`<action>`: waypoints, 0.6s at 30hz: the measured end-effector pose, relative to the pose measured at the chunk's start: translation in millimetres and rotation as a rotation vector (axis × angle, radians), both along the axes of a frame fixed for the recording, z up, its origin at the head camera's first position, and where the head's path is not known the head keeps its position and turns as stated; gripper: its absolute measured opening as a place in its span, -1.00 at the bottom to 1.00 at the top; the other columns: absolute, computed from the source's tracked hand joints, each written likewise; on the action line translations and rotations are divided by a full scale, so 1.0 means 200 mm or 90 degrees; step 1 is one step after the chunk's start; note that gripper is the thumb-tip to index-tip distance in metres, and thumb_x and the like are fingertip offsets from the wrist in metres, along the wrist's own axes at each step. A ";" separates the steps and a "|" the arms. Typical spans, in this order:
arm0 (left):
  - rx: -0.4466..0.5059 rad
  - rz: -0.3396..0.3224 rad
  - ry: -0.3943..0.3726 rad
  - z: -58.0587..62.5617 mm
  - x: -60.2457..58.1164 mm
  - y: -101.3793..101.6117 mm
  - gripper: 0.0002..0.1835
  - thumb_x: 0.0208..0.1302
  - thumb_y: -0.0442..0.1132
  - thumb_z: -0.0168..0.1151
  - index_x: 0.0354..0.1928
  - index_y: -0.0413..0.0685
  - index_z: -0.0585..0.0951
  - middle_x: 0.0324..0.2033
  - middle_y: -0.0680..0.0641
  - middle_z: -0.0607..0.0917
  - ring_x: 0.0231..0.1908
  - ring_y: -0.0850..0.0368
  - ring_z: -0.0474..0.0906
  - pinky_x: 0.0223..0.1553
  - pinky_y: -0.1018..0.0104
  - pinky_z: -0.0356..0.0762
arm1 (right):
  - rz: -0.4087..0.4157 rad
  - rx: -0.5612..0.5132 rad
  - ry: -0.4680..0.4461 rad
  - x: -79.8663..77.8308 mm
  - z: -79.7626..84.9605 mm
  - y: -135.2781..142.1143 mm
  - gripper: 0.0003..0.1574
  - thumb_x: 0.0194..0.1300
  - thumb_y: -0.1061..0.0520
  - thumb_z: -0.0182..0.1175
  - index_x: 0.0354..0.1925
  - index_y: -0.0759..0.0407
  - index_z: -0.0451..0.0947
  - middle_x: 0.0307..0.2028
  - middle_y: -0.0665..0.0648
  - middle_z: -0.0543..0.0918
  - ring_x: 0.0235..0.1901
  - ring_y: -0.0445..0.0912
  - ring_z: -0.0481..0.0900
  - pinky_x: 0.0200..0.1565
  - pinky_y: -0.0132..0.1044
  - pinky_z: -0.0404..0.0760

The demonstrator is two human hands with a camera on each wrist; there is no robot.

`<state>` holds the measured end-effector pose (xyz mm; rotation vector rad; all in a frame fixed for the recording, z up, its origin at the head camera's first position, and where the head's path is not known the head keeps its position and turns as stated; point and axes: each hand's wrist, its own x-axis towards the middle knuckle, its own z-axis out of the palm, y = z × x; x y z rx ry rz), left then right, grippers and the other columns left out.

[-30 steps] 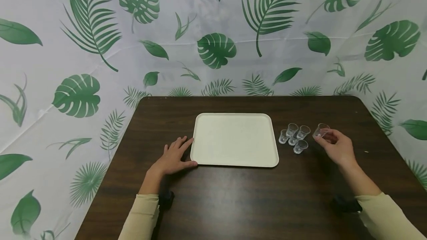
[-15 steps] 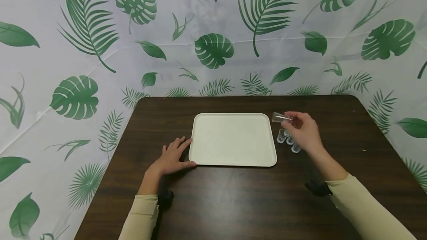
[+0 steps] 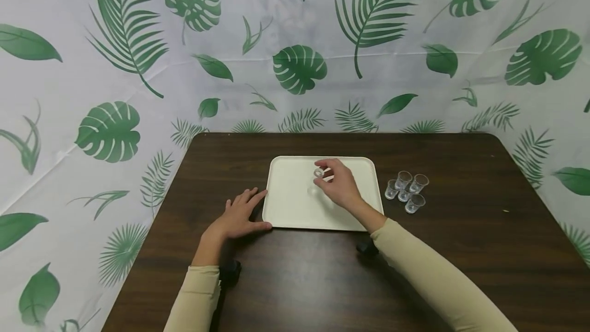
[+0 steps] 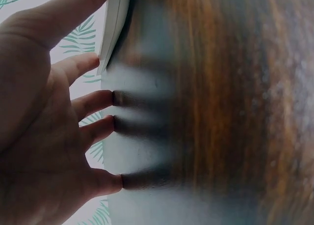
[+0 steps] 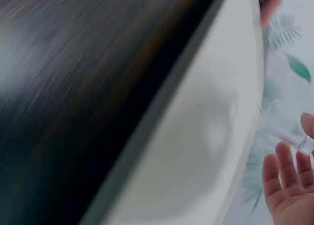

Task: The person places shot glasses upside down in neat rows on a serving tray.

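Fingers (image 3: 329,163) of the right hand (image 3: 342,185) pinch a small clear glass (image 3: 318,172) near its base, thumb on the near side. The glass lies just left of the palm. Its long axis appears to run downward and slightly nearward, base up and mouth toward the surface below; the transparent rim is too faint for the exact tilt to be read. Beneath it is the pale tray (image 3: 295,214): the glass hangs over its far half, about midway between the left and right edges, and in the right wrist view stands clear of the surface. The governing relation is thus vertical, mouth above tray, with the right hand the nearer. The right forearm crosses the tray's near right corner. The left hand (image 3: 238,218) is spread and grasps nothing; its thumb meets the near left corner, its index fingertip the left edge, and the other fingertips rest on the desk (image 3: 313,281). Beyond the tray's right edge, near but apart from it, five similar glasses (image 3: 404,194) stand clustered, mouths up. Leaf-patterned cloth (image 3: 249,83) hangs behind the desk's far edge.
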<state>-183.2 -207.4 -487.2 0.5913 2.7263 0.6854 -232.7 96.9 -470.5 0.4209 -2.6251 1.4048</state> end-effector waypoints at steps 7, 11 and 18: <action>-0.007 0.008 0.001 0.03 -0.02 0.01 0.00 0.16 0.23 0.35 0.54 0.09 0.13 0.48 -0.26 0.09 0.43 -0.34 -0.04 0.20 -0.54 -0.17 | 0.040 0.068 0.059 -0.04 -0.05 -0.25 -0.50 0.19 0.27 0.37 0.12 0.11 0.58 -0.07 0.07 0.60 -0.16 -0.06 0.65 -0.16 -0.22 0.60; -0.012 0.006 0.002 0.02 -0.01 0.00 0.00 0.15 0.25 0.34 0.54 0.10 0.13 0.47 -0.26 0.09 0.42 -0.34 -0.01 0.20 -0.54 -0.14 | 0.039 0.092 0.053 -0.06 -0.08 -0.34 -0.49 0.20 0.28 0.35 0.13 0.08 0.57 -0.02 0.04 0.60 -0.12 -0.08 0.64 -0.12 -0.22 0.59; -0.003 0.011 0.009 0.00 0.00 0.01 -0.01 0.15 0.27 0.34 0.53 0.12 0.15 0.47 -0.25 0.11 0.42 -0.33 0.00 0.19 -0.55 -0.14 | 0.058 0.135 0.055 -0.06 -0.07 -0.44 -0.48 0.19 0.26 0.37 0.13 0.06 0.56 -0.02 0.04 0.62 -0.11 -0.08 0.66 -0.05 -0.13 0.58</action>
